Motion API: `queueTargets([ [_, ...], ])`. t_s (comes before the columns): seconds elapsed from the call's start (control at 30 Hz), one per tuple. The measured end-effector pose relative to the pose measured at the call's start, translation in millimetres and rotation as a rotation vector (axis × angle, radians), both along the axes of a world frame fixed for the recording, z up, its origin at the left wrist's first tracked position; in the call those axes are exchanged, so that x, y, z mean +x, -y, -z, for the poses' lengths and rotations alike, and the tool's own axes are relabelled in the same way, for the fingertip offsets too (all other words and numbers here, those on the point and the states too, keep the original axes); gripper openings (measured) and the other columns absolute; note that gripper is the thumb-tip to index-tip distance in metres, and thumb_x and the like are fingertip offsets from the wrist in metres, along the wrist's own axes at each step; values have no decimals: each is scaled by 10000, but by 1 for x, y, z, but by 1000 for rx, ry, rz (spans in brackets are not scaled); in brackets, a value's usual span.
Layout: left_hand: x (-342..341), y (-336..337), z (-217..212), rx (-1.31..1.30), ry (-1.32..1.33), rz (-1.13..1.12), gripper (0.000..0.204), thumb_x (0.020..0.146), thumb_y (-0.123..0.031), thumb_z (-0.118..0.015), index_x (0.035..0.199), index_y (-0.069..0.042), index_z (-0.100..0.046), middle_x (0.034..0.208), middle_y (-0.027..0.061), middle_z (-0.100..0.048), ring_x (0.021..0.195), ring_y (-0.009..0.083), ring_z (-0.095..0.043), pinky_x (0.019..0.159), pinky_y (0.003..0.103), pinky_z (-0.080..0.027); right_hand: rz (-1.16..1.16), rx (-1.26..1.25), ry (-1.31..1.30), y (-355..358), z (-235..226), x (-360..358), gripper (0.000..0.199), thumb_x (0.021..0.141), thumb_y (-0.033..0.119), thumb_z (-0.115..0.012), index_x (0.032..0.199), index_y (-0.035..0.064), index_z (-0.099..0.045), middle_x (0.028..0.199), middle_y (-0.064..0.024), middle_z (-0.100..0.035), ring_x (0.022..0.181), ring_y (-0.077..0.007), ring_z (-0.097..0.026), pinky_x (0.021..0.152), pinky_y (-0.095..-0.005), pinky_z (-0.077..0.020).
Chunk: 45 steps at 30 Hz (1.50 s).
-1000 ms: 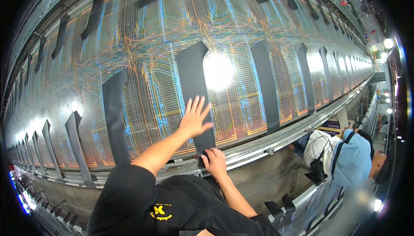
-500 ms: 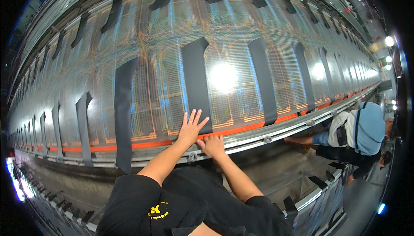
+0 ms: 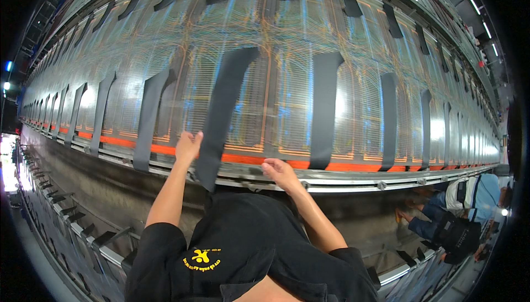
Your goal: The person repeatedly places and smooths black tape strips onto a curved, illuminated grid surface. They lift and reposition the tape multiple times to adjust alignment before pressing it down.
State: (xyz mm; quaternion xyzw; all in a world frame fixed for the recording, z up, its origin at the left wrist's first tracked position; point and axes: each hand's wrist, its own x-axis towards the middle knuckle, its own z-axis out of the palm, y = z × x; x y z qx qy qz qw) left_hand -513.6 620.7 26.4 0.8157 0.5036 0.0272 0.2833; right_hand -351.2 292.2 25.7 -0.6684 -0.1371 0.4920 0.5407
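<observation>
Head view: one long table (image 3: 279, 84), its surface covered in fine coloured lines, fills the upper frame, with both ends too small to make out. One metal rail (image 3: 353, 182) and one orange band (image 3: 251, 159) run along its near edge. Two rows of dark strips (image 3: 327, 109) lie across it, at least nine in each; toward the sides they crowd past counting, and several upper ones are cut off by the frame. One central strip (image 3: 225, 106) lies tilted left of the frame's middle, crossing the band, its lower end over the rail. At lower right are at least two people (image 3: 462, 234), overlapping and partly hidden. Two bare hands flank the central strip: the left hand (image 3: 189, 146), fingers curled, at its left edge, contact unclear; the right hand (image 3: 282, 175), half-curled, near the band. Whether either grips anything, I cannot tell. One yellow emblem (image 3: 202, 258) marks the dark shirt (image 3: 243, 230).
</observation>
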Motion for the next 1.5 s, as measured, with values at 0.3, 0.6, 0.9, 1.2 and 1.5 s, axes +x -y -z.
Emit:
queueTargets([
  [0.3,-48,-21,11,-1267,279,-30,436,954,-291,-767,1243,13,-651,1107,100,-726,912,160,-715,768,296,-587,125,-237,-312,-163,-21,-120,358,1013,367,-704,1139,31,-709,816,1,-676,673,-87,-636,562,-274,-498],
  [0.6,104,-126,27,-1845,458,-108,408,1034,-322,-647,1279,4,-658,1190,148,-735,1034,257,-736,941,429,-607,-65,-199,-59,-187,-146,-116,252,1031,229,-664,1163,19,-703,905,25,-699,805,-94,-608,721,-293,-516],
  [0.9,296,-231,-18,-1234,529,232,115,959,-161,-728,1026,-113,-647,1006,35,-707,846,174,-704,773,354,-600,406,-255,20,-141,-95,-124,237,1026,204,-683,1058,-31,-675,925,-13,-700,827,-79,-592,750,-282,-499],
  [1.2,391,-302,4,-827,55,614,300,882,-268,-810,1105,-97,-705,985,29,-734,915,147,-700,857,348,-569,515,-419,-1,-182,-45,-91,235,1024,211,-694,1013,-22,-666,806,27,-612,751,-60,-513,668,-271,-450],
  [1.5,418,-318,41,-297,9,1072,251,811,-293,-839,992,-121,-811,965,58,-788,923,211,-729,837,376,-555,531,-511,56,-187,-18,-96,263,1019,236,-704,963,-17,-657,787,2,-614,747,-86,-510,669,-290,-454],
])
